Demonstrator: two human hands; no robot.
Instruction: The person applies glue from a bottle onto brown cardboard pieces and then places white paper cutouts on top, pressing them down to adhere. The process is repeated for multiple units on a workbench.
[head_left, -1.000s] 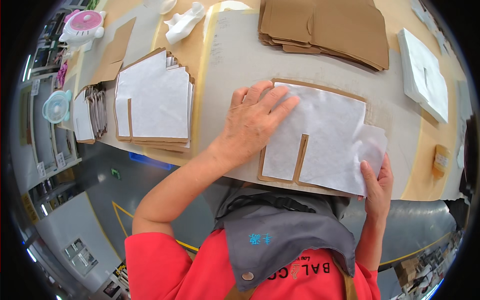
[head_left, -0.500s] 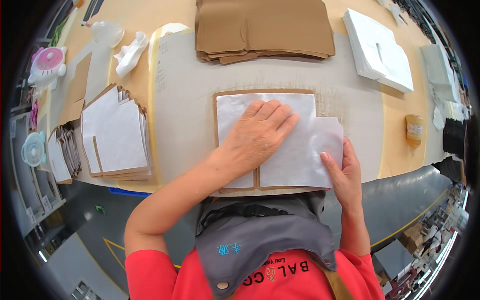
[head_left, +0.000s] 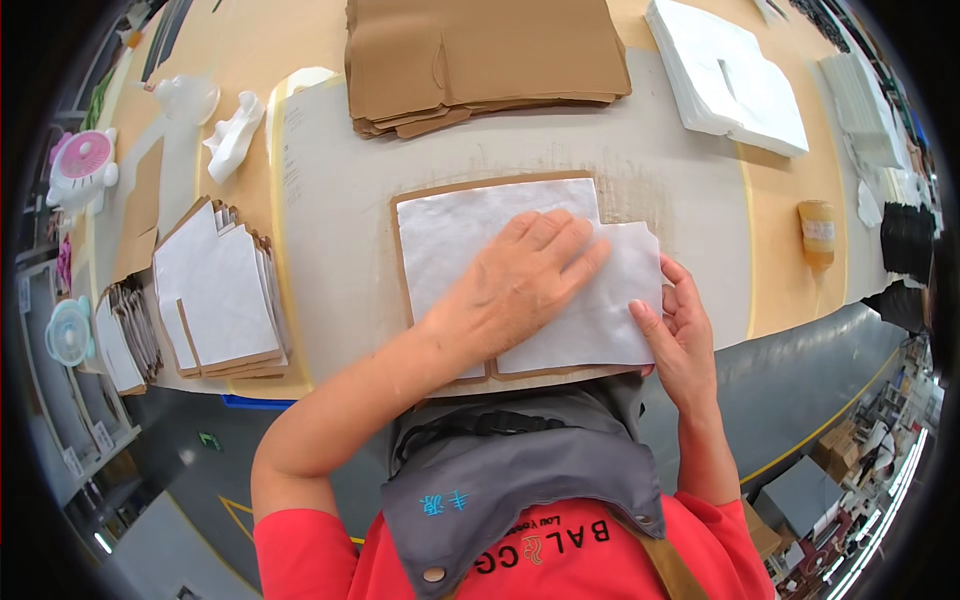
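A notched white sheet (head_left: 450, 235) lies on a brown backing piece (head_left: 490, 183) of much the same outline, whose edge shows along the far and left sides. My left hand (head_left: 530, 280) rests on the sheet's middle, fingers stretched out and slightly blurred, with nothing grasped. At the right edge, my right hand (head_left: 685, 335) grips the white sheet, its thumb on top and the other fingers curled at the side. Whether those fingers also hold the brown backing cannot be seen. My left forearm hides the lower left part of the sheet.
A brown stack (head_left: 490, 50) lies beyond the sheet, and a white stack (head_left: 725, 85) sits at the far right. White-faced brown pieces (head_left: 220, 300) are piled at left. An amber container (head_left: 817, 238) stands at right. The table's near edge is against my apron.
My left hand has slid rightward and slightly nearer across the white sheet. My right hand keeps its grip on the edge. The whole view has shifted a little.
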